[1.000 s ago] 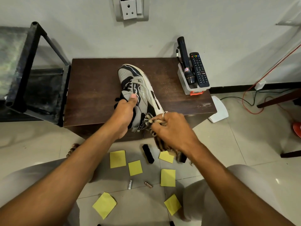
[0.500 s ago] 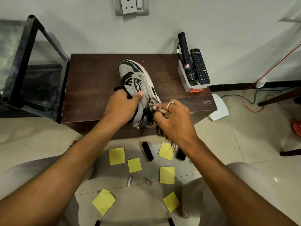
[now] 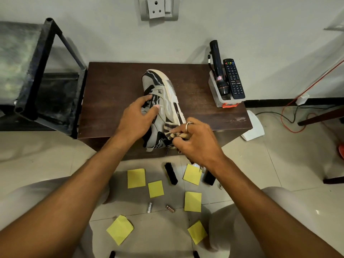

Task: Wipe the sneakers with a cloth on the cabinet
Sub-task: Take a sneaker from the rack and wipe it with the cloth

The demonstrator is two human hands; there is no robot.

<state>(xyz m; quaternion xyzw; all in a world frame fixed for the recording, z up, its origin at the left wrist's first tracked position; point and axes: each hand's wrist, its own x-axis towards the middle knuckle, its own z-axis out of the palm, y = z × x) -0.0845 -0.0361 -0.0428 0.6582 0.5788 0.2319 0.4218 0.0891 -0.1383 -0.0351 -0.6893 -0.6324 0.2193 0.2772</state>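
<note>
Sneaker [image 3: 162, 90] sits flatter on the cabinet [image 3: 115, 86] than a second ago, heel at the near edge. Left hand [image 3: 136, 118] clamps its collar so it won't skid, while right hand [image 3: 197, 140] pinches the striped cloth [image 3: 170, 128] against the heel side.

Looks like someone's home: tiled floor [image 3: 279, 164], wall socket [image 3: 156, 7], and a TV remote [image 3: 234, 79] by a flashlight [image 3: 218, 69] at the cabinet's [image 3: 115, 94] far right corner.

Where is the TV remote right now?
In the head view, the remote stands in the grey holder at the cabinet's right edge, just right of the black flashlight.
</note>
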